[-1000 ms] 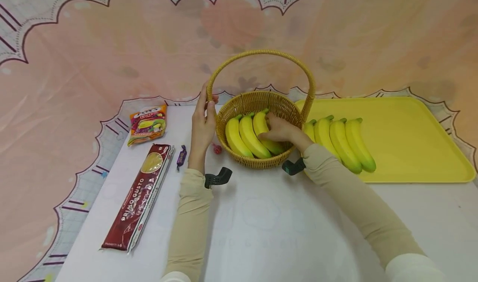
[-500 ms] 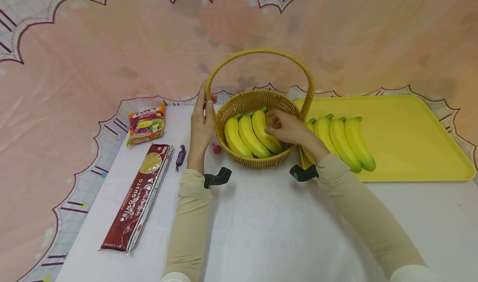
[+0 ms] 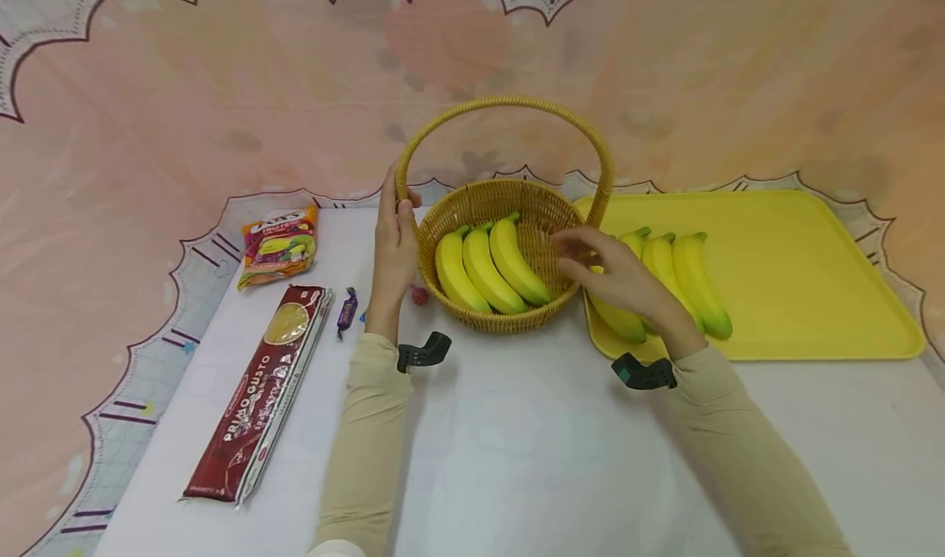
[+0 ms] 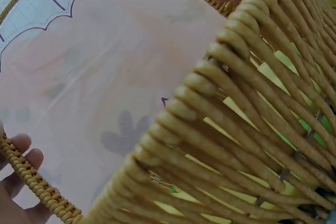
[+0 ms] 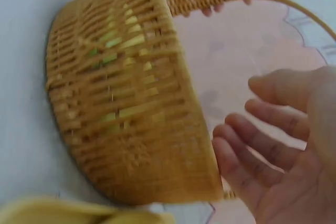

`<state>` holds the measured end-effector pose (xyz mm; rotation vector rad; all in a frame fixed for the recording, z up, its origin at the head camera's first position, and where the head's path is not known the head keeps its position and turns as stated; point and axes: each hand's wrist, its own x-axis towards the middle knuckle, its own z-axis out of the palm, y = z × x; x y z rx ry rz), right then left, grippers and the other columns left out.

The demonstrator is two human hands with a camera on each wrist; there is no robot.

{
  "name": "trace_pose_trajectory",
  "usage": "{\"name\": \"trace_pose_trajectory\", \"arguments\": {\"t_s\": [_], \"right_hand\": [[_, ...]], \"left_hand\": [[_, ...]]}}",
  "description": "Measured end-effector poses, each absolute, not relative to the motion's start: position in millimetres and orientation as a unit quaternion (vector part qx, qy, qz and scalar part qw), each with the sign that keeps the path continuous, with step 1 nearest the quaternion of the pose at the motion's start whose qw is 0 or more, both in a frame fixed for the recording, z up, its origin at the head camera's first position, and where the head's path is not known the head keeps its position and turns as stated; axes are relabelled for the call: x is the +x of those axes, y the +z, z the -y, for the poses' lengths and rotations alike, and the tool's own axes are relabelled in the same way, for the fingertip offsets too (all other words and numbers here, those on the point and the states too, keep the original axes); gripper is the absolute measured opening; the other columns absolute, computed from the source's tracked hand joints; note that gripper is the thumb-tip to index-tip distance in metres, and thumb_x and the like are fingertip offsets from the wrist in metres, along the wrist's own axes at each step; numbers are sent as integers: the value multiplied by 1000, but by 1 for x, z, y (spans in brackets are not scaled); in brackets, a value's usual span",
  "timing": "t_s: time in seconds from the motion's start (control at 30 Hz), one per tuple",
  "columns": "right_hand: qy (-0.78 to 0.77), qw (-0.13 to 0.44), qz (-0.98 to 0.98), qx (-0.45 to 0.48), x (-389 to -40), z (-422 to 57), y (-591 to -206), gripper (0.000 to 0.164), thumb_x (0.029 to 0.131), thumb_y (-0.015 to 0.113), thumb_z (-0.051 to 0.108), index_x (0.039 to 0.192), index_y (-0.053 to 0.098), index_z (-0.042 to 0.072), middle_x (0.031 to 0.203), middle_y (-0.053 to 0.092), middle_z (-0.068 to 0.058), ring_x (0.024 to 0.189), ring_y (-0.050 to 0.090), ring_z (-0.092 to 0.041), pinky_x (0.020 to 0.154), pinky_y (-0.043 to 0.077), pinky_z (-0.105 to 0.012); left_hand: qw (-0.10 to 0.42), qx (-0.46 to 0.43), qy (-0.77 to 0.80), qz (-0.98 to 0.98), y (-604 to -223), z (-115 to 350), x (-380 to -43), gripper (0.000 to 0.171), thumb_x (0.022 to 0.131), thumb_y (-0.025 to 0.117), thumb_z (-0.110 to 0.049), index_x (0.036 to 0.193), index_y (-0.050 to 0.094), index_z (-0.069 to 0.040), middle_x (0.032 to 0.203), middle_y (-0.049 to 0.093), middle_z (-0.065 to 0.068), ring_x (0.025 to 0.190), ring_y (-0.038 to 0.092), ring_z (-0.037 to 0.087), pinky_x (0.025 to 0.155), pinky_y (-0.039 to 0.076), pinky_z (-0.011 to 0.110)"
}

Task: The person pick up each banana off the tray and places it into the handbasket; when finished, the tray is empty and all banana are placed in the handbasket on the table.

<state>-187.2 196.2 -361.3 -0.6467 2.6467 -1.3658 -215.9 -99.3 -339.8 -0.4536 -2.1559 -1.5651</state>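
A wicker basket [image 3: 509, 324] with a tall arched handle [image 3: 505, 102] stands mid-table. Three yellow bananas [image 3: 487, 270] lie side by side in its left part. My left hand [image 3: 394, 257] grips the foot of the handle at the left; in the left wrist view its fingers [image 4: 32, 158] curl round the woven strip. My right hand [image 3: 627, 274] is over the basket's right rim, fingers loosely bent and holding nothing. In the right wrist view this hand [image 5: 283, 145] has thumb and fingers apart beside the rim. Its forearm side partly covers several bananas [image 3: 697, 286] on the yellow tray [image 3: 805, 270].
To the left lie a red spaghetti packet [image 3: 258, 393], an orange fruit-sweets bag [image 3: 278, 247] and a purple wrapped candy [image 3: 347, 312]. A small red wrapped sweet [image 3: 419, 295] is beside the basket's left wall. A printed cloth [image 3: 295, 89] hangs behind the table.
My right hand has drawn back to the right from the rightmost banana in the basket, letting it lie beside the other two. The left hand has kept its hold on the handle.
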Motion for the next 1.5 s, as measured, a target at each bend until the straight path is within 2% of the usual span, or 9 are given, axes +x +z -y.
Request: {"name": "trace_pose_trajectory", "arguments": {"t_s": [0.2, 0.4, 0.5, 0.6, 0.7, 0.77, 0.97, 1.1, 1.5], "right_hand": [[-457, 39, -870, -180, -176, -225, -363, 38, 98, 52, 26, 133, 49, 13, 131, 53, -8, 117, 51, -21, 97, 41, -44], [-433, 30, -895, -102, -168, -268, -368, 44, 98, 48, 35, 137, 45, 14, 134, 51, -8, 118, 48, -17, 94, 40, -27], [-420, 29, -904, -72, -165, -291, -371, 49, 98, 47, 36, 139, 41, 10, 136, 47, -13, 121, 46, -25, 100, 41, -35], [-404, 31, -913, -44, -162, -312, -374, 52, 99, 45, 36, 140, 37, 5, 136, 44, -21, 123, 43, -37, 97, 41, -47], [-391, 38, -919, -19, -160, -325, -378, 56, 100, 42, 37, 142, 34, 2, 135, 42, -26, 123, 40, -45, 87, 44, -42], [-384, 44, -922, -6, -160, -329, -381, 59, 99, 41, 38, 144, 30, 1, 135, 40, -28, 123, 38, -48, 84, 43, -40], [-398, 88, -913, 28, -164, -331, -390, 76, 98, 40, 45, 149, 10, -3, 139, 30, -35, 126, 31, -52, 94, 36, -61], [-380, 132, -914, 48, -166, -333, -395, 86, 96, 38, 51, 149, 0, -5, 141, 26, -38, 127, 29, -53, 100, 31, -65], [-347, 143, -925, 50, -163, -337, -397, 82, 96, 36, 54, 147, 17, -7, 136, 33, -39, 119, 38, -52, 95, 36, -62]], "left_hand": [[224, -180, -591, 754, -355, 103, -226, 46, 103, 28, -9, 149, 23, -8, 103, 43, 21, 91, 40, 23, 82, 34, 27], [209, -199, -615, 734, -352, 104, -225, 46, 102, 26, -3, 148, 19, 0, 101, 40, 22, 94, 39, 33, 88, 35, 37], [190, -203, -639, 717, -352, 108, -227, 46, 102, 28, -3, 148, 22, -1, 100, 44, 17, 96, 40, 37, 90, 37, 34], [160, -197, -675, 693, -351, 114, -230, 44, 101, 35, -3, 144, 32, -5, 101, 50, 8, 98, 46, 27, 92, 39, 32], [152, -192, -693, 678, -352, 119, -239, 37, 99, 41, -5, 136, 43, -2, 102, 55, -1, 102, 51, 18, 94, 41, 30], [163, -189, -689, 681, -352, 122, -246, 34, 99, 44, -7, 131, 48, 0, 103, 56, -4, 104, 51, 16, 94, 42, 28], [205, -161, -679, 686, -343, 126, -252, 26, 97, 51, -13, 122, 57, -7, 107, 56, -7, 103, 51, 15, 89, 44, 26], [218, -156, -676, 687, -339, 127, -251, 23, 97, 53, -13, 118, 58, -7, 109, 56, -5, 101, 53, 14, 87, 45, 26], [214, -140, -689, 678, -336, 118, -250, 22, 97, 52, -16, 116, 57, -5, 99, 56, -2, 93, 55, 13, 84, 49, 25]]}}
